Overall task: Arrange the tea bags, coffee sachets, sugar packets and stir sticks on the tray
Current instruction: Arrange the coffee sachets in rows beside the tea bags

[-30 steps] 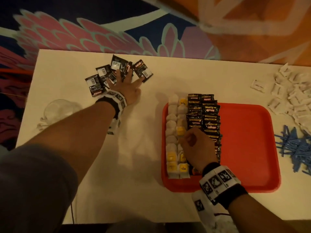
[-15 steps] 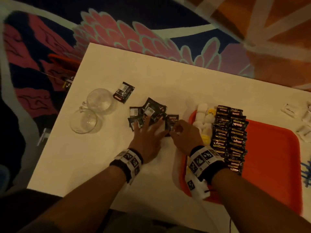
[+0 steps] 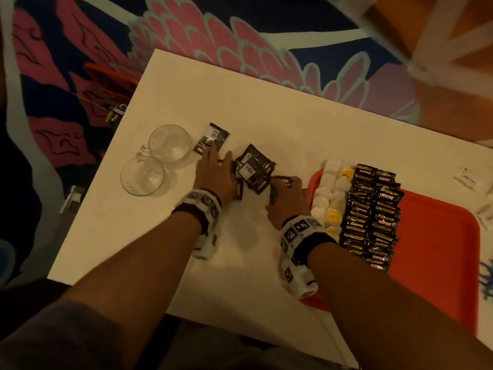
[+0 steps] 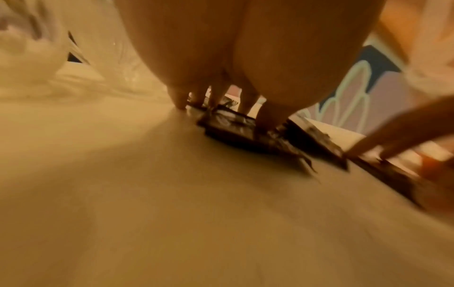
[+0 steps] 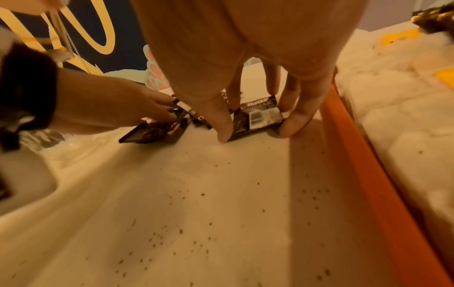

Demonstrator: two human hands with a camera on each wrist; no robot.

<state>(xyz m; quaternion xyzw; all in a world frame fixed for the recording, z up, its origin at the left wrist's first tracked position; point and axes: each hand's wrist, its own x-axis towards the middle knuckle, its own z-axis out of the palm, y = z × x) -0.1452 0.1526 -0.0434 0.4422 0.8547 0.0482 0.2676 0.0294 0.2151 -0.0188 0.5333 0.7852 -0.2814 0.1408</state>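
While both hands work at mid-frame in the head view, the loose sachets lie in a small overlapping heap on the white table, left of the tray. Each sachet is a flat, glossy black packet with a white barcode panel and red-brown print. One stray sachet lies apart, toward the upper left, just beside the glass cups.

Left hand: fingers straight and spread, tips pressing on the left edge of the heap; nothing is grasped. The left wrist view shows its fingertips touching the table and a sachet beneath them.

Right hand: at the heap's right edge, just beside the tray rim. The right wrist view shows thumb and fingers pinching one sachet by its two sides as it lies on the table.

Tray: red, rectangular, at the right of the frame. Along its left side stand two columns of white tea bags, some with yellow tags, then two columns of overlapping black sachets. The tray's right part is bare red.

Cups: two, clear, side by side at the left of the table.

White packets lie at the right edge of the frame, off the tray.
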